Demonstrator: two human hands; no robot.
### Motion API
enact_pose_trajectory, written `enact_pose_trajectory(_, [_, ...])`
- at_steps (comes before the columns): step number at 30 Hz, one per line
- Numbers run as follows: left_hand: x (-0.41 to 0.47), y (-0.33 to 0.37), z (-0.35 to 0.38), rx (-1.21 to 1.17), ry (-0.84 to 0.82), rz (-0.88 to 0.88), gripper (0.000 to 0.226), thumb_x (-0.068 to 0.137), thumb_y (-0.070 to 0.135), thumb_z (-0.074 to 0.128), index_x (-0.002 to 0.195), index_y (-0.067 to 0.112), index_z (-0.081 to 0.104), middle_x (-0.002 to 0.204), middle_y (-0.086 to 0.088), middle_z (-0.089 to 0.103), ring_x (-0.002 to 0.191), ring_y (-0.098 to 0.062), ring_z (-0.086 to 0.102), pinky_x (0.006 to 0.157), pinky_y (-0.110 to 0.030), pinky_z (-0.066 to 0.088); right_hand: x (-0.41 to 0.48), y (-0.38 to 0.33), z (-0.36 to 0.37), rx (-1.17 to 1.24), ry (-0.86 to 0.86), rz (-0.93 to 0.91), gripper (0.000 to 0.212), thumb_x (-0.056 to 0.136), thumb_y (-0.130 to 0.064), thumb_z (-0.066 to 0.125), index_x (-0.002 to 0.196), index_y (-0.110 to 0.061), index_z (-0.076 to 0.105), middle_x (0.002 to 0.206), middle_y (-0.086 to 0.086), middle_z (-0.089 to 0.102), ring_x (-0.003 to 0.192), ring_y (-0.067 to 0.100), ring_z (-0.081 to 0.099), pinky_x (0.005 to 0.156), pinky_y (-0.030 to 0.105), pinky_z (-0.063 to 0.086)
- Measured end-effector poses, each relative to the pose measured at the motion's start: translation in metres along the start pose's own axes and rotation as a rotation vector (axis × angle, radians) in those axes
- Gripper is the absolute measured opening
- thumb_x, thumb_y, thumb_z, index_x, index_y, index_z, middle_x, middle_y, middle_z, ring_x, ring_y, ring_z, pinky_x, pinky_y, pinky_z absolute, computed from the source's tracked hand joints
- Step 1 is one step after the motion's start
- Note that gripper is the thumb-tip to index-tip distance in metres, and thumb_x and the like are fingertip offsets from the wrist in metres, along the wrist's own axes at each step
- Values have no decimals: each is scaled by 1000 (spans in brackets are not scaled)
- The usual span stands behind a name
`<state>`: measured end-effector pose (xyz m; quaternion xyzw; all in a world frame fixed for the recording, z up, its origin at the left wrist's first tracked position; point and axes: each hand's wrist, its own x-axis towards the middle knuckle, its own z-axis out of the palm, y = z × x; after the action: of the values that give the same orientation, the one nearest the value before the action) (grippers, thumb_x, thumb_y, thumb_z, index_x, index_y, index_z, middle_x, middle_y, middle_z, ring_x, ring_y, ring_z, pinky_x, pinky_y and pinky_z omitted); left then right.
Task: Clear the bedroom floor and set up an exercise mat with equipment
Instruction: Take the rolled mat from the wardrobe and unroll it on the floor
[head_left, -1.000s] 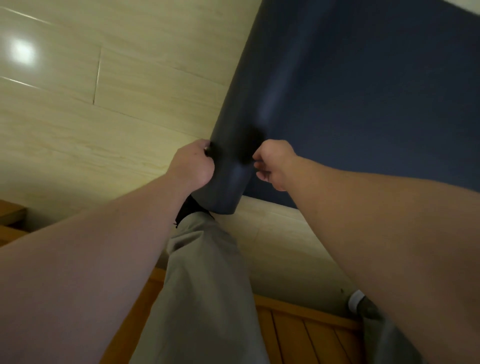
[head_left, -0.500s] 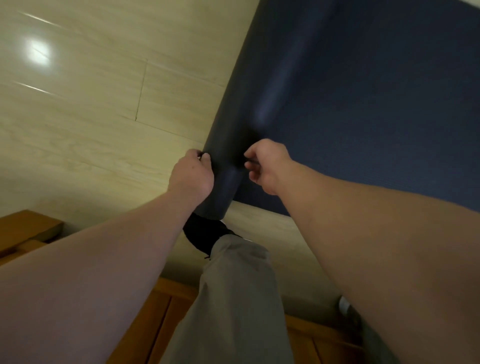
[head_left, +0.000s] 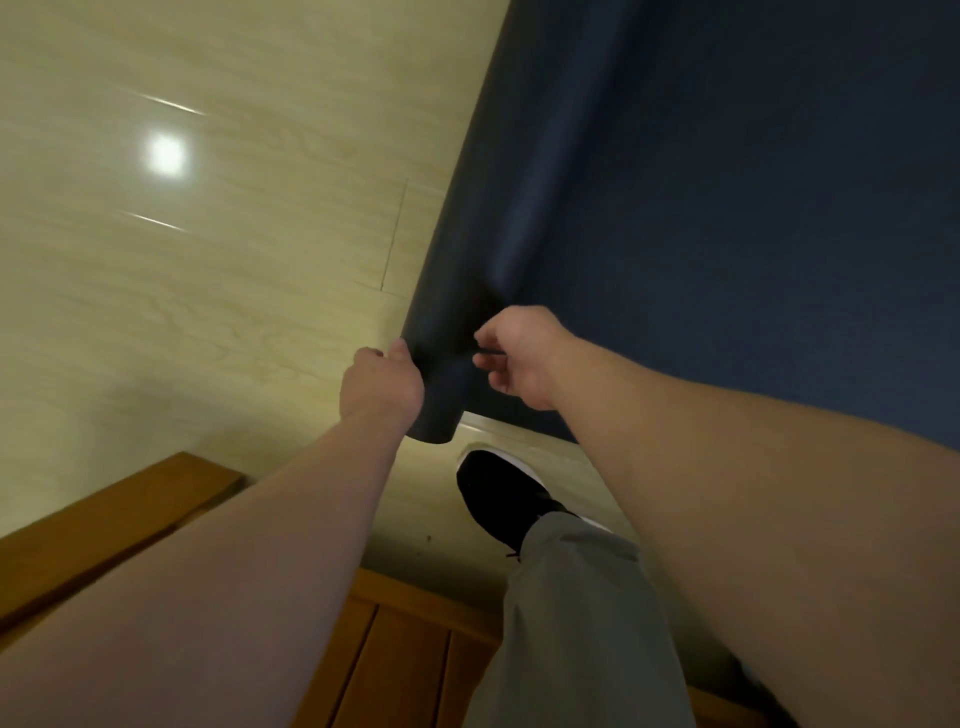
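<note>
The exercise mat (head_left: 753, 208) is the largest thing in view. It is dark navy blue with a fine matte grain. Its flat, unrolled part lies on the floor beyond the right hand and to that hand's right. The rest is wound into a tight, smooth roll (head_left: 483, 234), almost black, with a soft sheen along its length. The roll runs away from both hands, and its round near end lies just below them, between the two wrists.

The floor (head_left: 208, 260) is pale, glossy and wood-patterned. It spreads beyond the left hand and to its left, with a bright reflected light spot on it. Orange-brown wooden boards (head_left: 405, 649) lie nearer the person than both hands, under the forearms. A grey trouser leg (head_left: 582, 623) hangs between the forearms.

The hands are apart, one on each side of the roll. The left hand (head_left: 379, 387) grips the roll's left side, the thumb pressed on it. The right hand (head_left: 524, 353) has curled fingers and pinches a thin dark edge at the roll's right side. A black shoe (head_left: 498, 493) with a white sole stands on the floor just below the roll's end.
</note>
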<state>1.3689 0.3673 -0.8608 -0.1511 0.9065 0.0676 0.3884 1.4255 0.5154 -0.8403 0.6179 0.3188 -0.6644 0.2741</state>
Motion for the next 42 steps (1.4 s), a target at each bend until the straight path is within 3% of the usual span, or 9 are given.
enact_pose_trajectory(4, [9, 8, -19, -349, -144, -429, 48, 97, 46, 45, 130, 12, 49, 124, -17, 60, 104, -41, 57, 80, -53, 52, 5, -11, 51, -9, 160, -31, 44, 88, -8, 50, 132, -13, 46, 101, 12, 64, 84, 21, 64, 51, 29, 42])
enact_pose_trajectory(8, [26, 3, -47, -612, -182, -625, 39, 92, 35, 53, 123, 10, 54, 116, -15, 61, 109, -40, 57, 89, -60, 48, -3, -22, 92, 70, -58, -95, 41, 90, 5, 45, 120, -23, 52, 105, 9, 67, 69, 17, 64, 56, 29, 40])
enact_pose_trajectory(12, [62, -23, -64, -565, 185, -456, 62, 97, 43, 51, 150, 15, 38, 145, -13, 51, 129, -32, 54, 60, -31, 36, -7, -23, 107, -44, -183, -220, 50, 95, 6, 42, 126, -29, 59, 137, -9, 58, 75, 16, 68, 61, 29, 48])
enact_pose_trajectory(17, [46, -28, -75, -104, 503, 212, 36, 99, 32, 57, 129, 12, 54, 125, -9, 57, 110, -27, 60, 79, -32, 44, 0, -18, 95, -99, -79, -204, 55, 99, 1, 39, 140, -33, 52, 127, -7, 53, 84, 15, 69, 61, 28, 51])
enact_pose_trajectory(20, [49, -28, -75, 304, 304, 642, 36, 98, 25, 56, 132, 15, 53, 134, -6, 54, 119, -25, 57, 95, -40, 48, 7, -12, 86, -133, -31, -154, 50, 101, -2, 41, 139, -32, 53, 122, -2, 57, 84, 14, 68, 60, 28, 53])
enact_pose_trajectory(24, [83, -20, -79, 391, 165, 448, 69, 93, 22, 55, 155, 13, 25, 166, -6, 13, 147, -30, 30, 113, -48, 38, 22, 5, 61, -330, 0, -154, 60, 99, 1, 48, 151, -29, 43, 142, 4, 49, 108, 21, 59, 85, 37, 60])
enact_pose_trajectory(30, [150, -2, -76, 249, 107, 210, 83, 94, 49, 59, 160, 25, 15, 168, -8, 4, 149, -42, 22, 119, -52, 24, 54, 19, 7, -1052, 29, -310, 75, 98, -17, 49, 161, -33, 12, 170, 4, 5, 154, 32, 12, 121, 54, 23])
enact_pose_trajectory(34, [188, 2, -51, 313, 30, 157, 82, 90, 79, 32, 158, 41, 6, 169, -2, -4, 150, -48, 6, 120, -61, 10, 87, 44, -25, -1692, 13, -379, 91, 98, -29, 54, 157, -40, -15, 160, -1, -38, 147, 38, -32, 112, 78, 1])
enact_pose_trajectory(42, [188, 11, -50, 60, 164, 131, 64, 99, 47, 55, 150, 10, 42, 154, -19, 40, 140, -38, 40, 117, -44, 32, 101, 64, -28, -1722, 30, -490, 106, 94, -40, 63, 154, -37, -23, 151, 2, -51, 140, 43, -42, 107, 83, -1])
